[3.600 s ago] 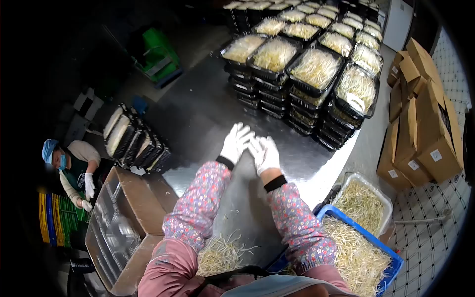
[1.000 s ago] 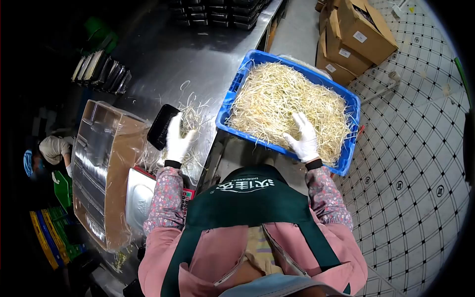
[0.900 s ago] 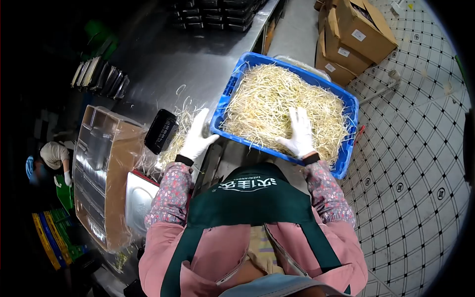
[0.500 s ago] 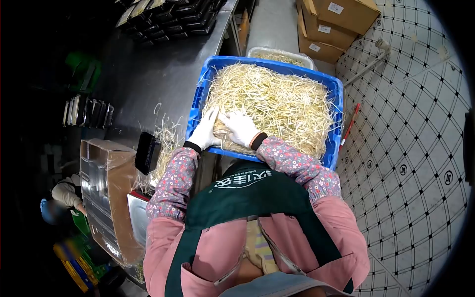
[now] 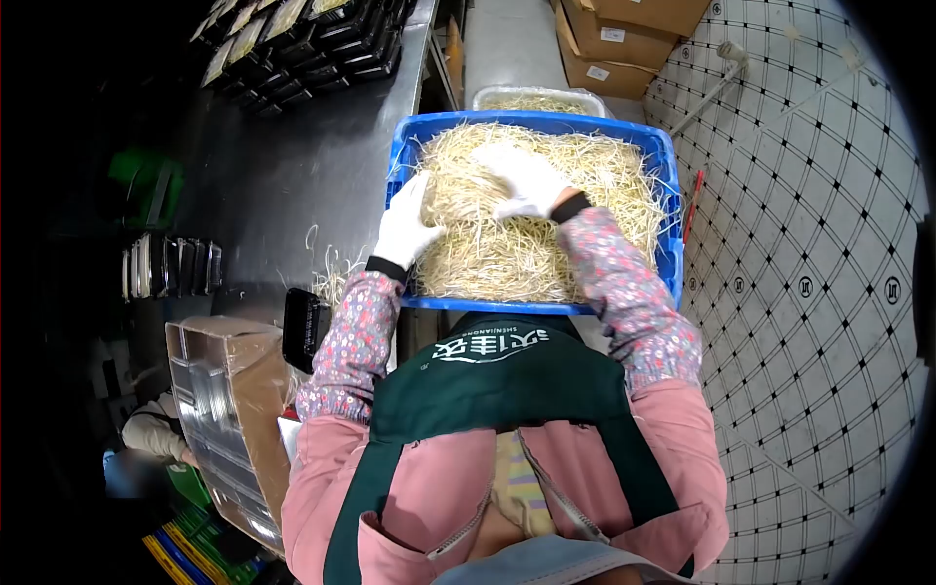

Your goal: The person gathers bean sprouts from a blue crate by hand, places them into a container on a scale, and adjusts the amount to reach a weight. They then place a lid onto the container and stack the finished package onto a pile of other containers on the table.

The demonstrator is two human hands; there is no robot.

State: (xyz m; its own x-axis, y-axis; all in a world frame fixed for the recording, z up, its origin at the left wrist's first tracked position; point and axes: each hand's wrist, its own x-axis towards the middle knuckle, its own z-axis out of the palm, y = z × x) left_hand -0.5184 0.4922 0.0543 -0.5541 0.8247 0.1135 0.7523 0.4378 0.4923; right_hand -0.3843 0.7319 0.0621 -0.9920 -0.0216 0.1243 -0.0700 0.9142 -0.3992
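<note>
Pale, thin sprouts (image 5: 507,261) fill a blue crate (image 5: 546,119). My left hand (image 5: 405,222), in a white glove, is at the crate's left side against the sprouts, its fingers extended and its thumb apart. Over the upper middle of the pile, my right hand (image 5: 526,182), also gloved, curls its fingers and thumb round a loose bunch of sprouts. That bunch lies between both hands, and its strands are slightly blurred.
Stacked black trays (image 5: 331,49) stand on the metal table (image 5: 263,185). Left of me are a black tray (image 5: 300,330), stray sprouts and a cardboard box (image 5: 258,390) of clear containers. A person's sleeve (image 5: 151,429) shows beyond. Behind the crate sits another sprout-filled tray (image 5: 595,102).
My right hand has moved up and right across the sprouts, away from the crate's near edge. My left hand has shifted slightly up. The view has shifted a little.
</note>
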